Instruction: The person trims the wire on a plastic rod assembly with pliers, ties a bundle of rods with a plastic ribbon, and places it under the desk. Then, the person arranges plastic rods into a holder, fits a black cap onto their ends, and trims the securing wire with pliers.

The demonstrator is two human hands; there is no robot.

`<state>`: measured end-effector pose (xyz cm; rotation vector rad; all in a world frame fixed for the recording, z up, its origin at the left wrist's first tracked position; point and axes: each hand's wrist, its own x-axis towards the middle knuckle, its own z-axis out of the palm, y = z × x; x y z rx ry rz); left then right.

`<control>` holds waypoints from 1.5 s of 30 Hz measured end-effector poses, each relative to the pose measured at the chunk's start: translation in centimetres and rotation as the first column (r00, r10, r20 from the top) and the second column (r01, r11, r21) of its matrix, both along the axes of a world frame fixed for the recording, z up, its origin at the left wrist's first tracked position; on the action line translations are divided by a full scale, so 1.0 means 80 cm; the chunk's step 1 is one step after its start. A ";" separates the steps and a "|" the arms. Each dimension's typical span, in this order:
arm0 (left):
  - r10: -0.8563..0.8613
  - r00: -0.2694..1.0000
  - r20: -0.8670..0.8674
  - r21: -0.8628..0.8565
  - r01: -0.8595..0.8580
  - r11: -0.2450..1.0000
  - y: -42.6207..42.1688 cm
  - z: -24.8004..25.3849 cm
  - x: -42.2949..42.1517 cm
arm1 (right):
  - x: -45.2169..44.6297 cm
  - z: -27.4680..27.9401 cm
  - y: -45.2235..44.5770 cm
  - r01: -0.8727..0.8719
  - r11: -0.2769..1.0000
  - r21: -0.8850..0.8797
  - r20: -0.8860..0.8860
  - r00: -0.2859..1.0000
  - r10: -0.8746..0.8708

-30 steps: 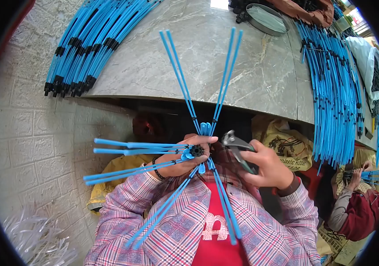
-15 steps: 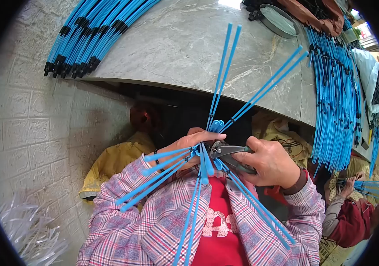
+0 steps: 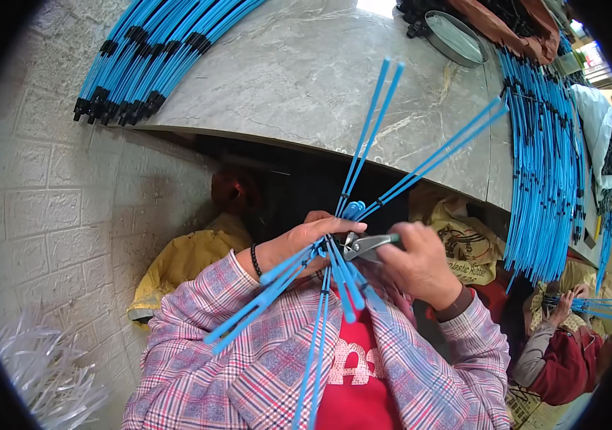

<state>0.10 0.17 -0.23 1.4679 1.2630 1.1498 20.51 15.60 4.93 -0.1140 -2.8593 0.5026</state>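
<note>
My left hand is closed around the middle of a spoked frame of thin blue rods, in front of my chest. The rods fan out in pairs, up past the table edge and down over my jacket, with small black ties near the hub. In my right hand is a pair of pliers, my fingers wrapped around its handles. Its metal jaws are at the hub, right beside my left thumb. What the jaws touch is too small to tell. Some lower rods are smeared by motion.
Ahead is a grey marble-patterned table. Bundles of blue rods lie at its left end, and more rods hang off the right. A round metal dish stands at the back. At right sits another person holding blue rods.
The rod frame has shifted slightly right and down and turned a little. My right fingers have drawn closer around the pliers' handles, and its jaws remain by the hub.
</note>
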 end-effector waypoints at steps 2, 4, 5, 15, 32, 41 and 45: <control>0.005 1.000 -0.021 0.040 -0.004 0.999 0.001 0.004 0.002 | 0.000 0.003 0.001 0.048 0.994 0.096 -0.057 0.997 -0.043; 0.000 1.000 0.025 -0.030 0.001 1.000 0.003 0.008 0.002 | 0.008 0.002 0.001 0.104 0.991 -0.084 0.099 0.991 -0.096; -0.002 0.999 0.048 -0.066 0.005 0.998 0.004 0.009 0.000 | 0.011 0.001 -0.001 0.141 0.975 -0.171 0.178 0.978 -0.111; -0.017 0.998 0.053 -0.039 0.019 0.999 0.004 0.002 -0.003 | 0.010 -0.007 -0.015 0.282 0.880 -0.382 0.289 0.941 -0.175; 0.080 0.937 0.341 -0.151 -0.030 0.988 0.005 -0.018 -0.005 | -0.022 0.003 -0.003 0.315 0.677 -0.665 0.421 0.907 -0.009; 0.119 0.899 0.422 0.079 -0.167 0.983 0.031 -0.001 -0.032 | -0.021 0.069 0.145 0.539 0.829 0.152 0.058 0.832 -0.551; 0.049 0.843 0.535 0.062 -0.097 0.993 0.042 0.028 -0.042 | -0.023 0.042 0.192 0.555 0.758 0.342 -0.060 0.818 -0.572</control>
